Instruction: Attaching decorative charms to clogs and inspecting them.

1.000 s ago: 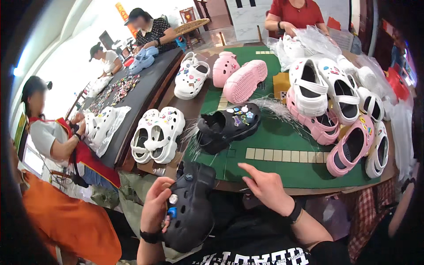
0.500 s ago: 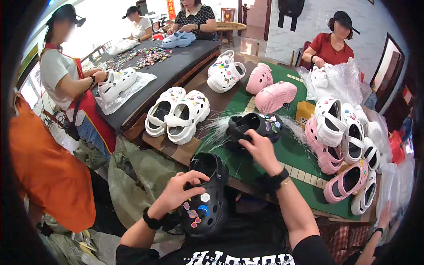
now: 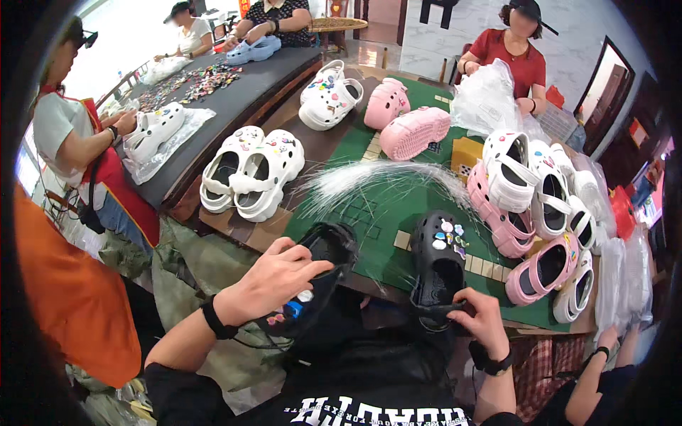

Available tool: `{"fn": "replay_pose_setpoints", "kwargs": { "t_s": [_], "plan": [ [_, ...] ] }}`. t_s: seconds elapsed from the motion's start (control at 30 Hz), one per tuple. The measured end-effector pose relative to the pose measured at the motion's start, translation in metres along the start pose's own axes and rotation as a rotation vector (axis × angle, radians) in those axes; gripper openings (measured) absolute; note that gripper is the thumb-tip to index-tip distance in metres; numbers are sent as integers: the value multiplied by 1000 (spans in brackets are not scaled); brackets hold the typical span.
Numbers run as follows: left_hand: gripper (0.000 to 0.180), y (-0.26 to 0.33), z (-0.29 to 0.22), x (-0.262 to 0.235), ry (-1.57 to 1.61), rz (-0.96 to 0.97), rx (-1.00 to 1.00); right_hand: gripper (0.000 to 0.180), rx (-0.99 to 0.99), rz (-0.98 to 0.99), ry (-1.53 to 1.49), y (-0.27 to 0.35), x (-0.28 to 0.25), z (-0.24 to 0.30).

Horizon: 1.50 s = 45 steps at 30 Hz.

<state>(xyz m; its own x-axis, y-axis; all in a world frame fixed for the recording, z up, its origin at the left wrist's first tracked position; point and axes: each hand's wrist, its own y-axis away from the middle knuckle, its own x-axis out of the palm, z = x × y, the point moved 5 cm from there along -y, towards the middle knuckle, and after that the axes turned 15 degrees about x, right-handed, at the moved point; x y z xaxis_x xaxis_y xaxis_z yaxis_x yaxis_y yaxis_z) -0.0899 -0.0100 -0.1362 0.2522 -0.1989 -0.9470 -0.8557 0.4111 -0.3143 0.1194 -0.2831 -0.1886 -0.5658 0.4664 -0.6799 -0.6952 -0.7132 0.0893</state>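
My left hand (image 3: 275, 278) grips a black clog (image 3: 332, 245) by its side, near the foot opening. Colourful charms show on this clog below my fingers, and my hand hides part of it. With its fingers pinched on the heel strap, my right hand (image 3: 479, 312) holds another black clog (image 3: 428, 241). That one points away from me at the near table edge, its toe bearing several charms. Beyond both shoes, a spread bundle of thin clear strands (image 3: 383, 177) lies on the green board (image 3: 355, 220).
White clogs (image 3: 252, 177) stand at the left, more white clogs (image 3: 330, 99) farther back. Pink clogs (image 3: 415, 133) lie beyond the strands. Pink and white clogs (image 3: 543, 270) are piled at the right. Co-workers handle shoes and plastic bags (image 3: 490, 99) around the tables; an orange cloth (image 3: 71, 298) hangs left.
The right-hand clog has come off the strands toward me and turned toe-away; my right hand now holds its heel strap. My left hand and its clog have shifted slightly, the clog tilting. The view has moved.
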Motion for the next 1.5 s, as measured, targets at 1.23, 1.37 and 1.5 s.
{"fn": "replay_pose_setpoints", "kwargs": {
  "t_s": [1.23,1.37,1.5],
  "plan": [
    [47,-24,-9,105,942,-826,-699,29,-52,1,-274,5,17,-10],
    [55,-42,-13,121,1124,-798,-670,27,71,-43,-399,12,25,-28],
    [61,-27,-4,99,1111,-940,-712,27,36,-67,-450,4,37,-11]
  ]
}}
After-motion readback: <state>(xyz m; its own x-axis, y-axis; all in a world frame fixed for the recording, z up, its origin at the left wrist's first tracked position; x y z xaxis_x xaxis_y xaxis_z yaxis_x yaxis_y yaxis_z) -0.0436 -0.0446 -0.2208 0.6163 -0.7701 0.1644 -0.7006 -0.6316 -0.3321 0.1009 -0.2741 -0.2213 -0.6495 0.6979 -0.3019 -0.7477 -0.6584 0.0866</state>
